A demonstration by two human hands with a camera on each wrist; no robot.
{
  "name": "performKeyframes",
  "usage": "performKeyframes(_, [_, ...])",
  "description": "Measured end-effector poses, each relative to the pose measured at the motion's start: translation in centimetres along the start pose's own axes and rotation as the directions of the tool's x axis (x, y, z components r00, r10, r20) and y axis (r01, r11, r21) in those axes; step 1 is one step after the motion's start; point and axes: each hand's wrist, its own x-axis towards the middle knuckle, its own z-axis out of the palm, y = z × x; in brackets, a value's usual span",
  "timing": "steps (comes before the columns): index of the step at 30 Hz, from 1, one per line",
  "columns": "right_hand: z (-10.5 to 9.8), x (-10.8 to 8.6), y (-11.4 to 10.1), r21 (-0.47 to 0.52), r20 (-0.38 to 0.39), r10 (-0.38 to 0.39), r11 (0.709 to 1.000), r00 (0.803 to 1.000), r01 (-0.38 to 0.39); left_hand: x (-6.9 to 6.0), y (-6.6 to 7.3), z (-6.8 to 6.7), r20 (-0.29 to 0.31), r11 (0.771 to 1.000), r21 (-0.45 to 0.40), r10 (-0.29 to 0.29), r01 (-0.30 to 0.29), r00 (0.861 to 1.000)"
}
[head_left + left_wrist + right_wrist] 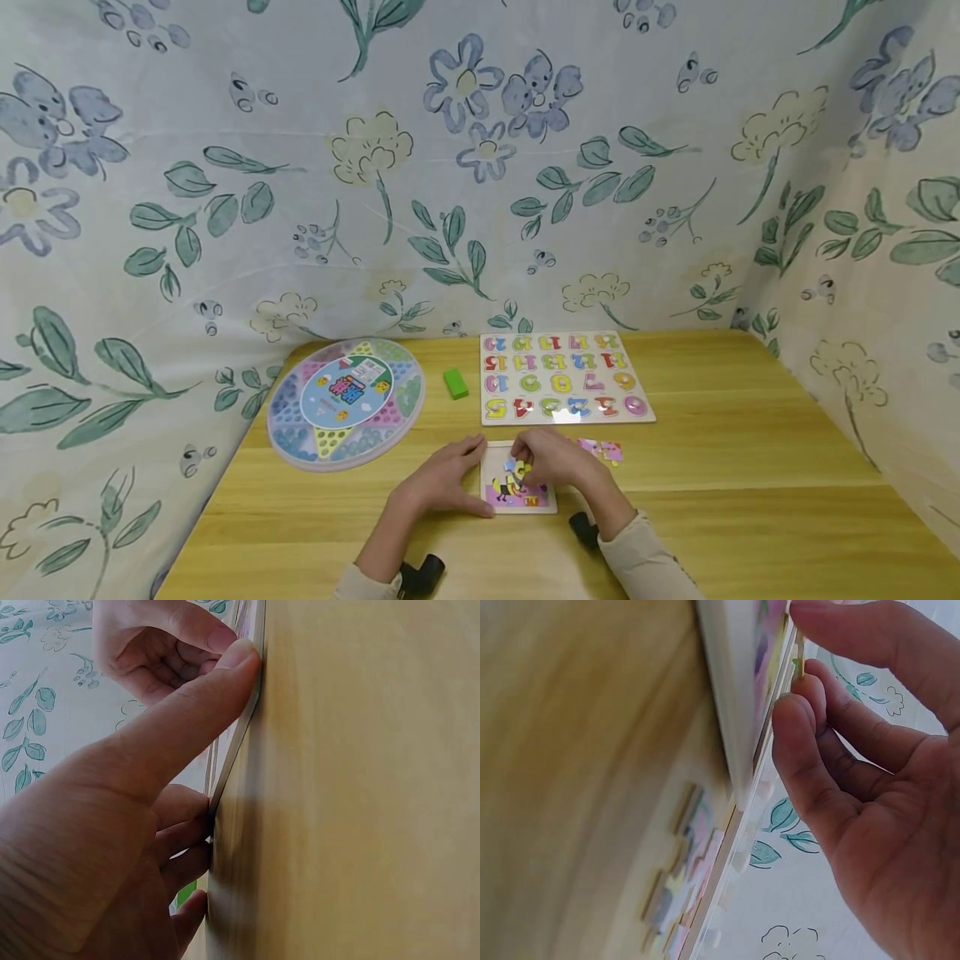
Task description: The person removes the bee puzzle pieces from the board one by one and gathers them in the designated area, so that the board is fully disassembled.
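Observation:
A small jigsaw tray (517,511) with a pale frame lies on the table, a partly assembled cartoon picture in its lower part. My left hand (446,479) holds its left side, the thumb at the near corner and the fingers along the edge. Over the tray, my right hand (558,458) pinches a small puzzle piece (801,658) between thumb and fingers. Mostly its thin yellowish edge shows in the right wrist view; the fingers hide the rest. Several loose pink puzzle pieces (611,451) lie to the right of the tray, partly behind the right hand.
Behind the tray lies a white number board (566,392), upside down to me. A green block (455,383) sits left of it. Farther left is a round star-patterned game board (408,392). Flowered cloth (480,192) hangs behind the wooden table (750,517).

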Motion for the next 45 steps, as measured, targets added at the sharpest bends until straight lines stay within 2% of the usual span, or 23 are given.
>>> performKeyframes(16, [-0.9,-1.0,1.1,0.061,-0.034,-0.027,0.998,0.999,0.029,0.0,0.0,0.1,-0.016,1.000,-0.001,-0.004,0.004,1.000])
performKeyframes(27, [-2.2,-2.6,2.8,0.084,-0.069,0.035,0.996,0.997,-0.029,0.0,-0.1,0.2,-0.008,1.000,0.000,0.001,-0.001,1.000])
performKeyframes(40, [-3.1,-4.1,4.9,0.076,-0.095,0.047,0.996,0.994,-0.040,0.0,-0.2,0.2,-0.012,1.000,0.009,0.009,-0.009,1.000])
performKeyframes(45, [-3.4,-4.8,5.5,0.061,-0.105,0.079,0.995,0.991,-0.073,0.0,-0.1,0.2,-0.010,1.000,0.006,0.019,-0.019,1.000])
